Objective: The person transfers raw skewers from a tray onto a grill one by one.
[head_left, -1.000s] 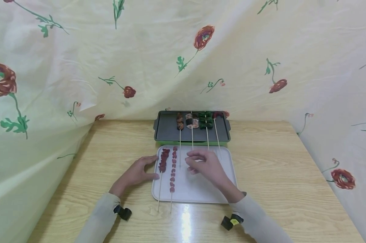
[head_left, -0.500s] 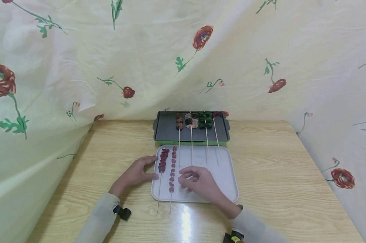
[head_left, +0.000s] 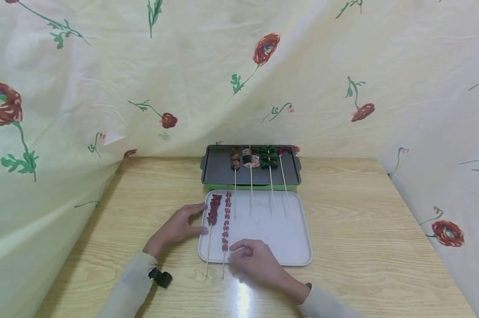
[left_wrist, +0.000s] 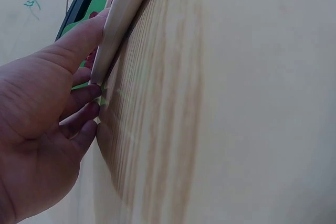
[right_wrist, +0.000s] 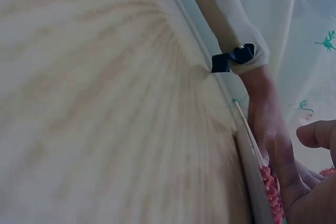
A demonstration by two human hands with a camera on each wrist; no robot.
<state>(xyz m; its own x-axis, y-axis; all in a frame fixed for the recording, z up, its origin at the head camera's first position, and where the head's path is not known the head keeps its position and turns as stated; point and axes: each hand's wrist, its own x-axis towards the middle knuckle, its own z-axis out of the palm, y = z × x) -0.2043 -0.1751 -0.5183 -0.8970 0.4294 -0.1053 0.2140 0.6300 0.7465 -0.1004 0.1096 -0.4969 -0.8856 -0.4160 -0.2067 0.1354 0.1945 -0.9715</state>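
In the head view, my left hand holds the left edge of a white rectangular tray. The left wrist view shows its thumb over the tray's rim, fingers curled against the outer side. Two skewers lie lengthwise in the tray, sticks jutting over the front edge: a dark red meat skewer and a thinner skewer of small pink-red pieces. My right hand, slightly blurred, hovers over the tray's front edge beside the thin skewer's stick. Its fingers are loosely bent and hold nothing visible.
A dark grill plate on a green base stands behind the tray. Several skewers lie on it, including a brown one and a green one, their sticks reaching over the tray. Floral cloth hangs behind the wooden table.
My right hand has come down from near the grill sticks toward the tray's front edge and a little left. My left hand stays at the tray's edge, and the skewers lie as before.
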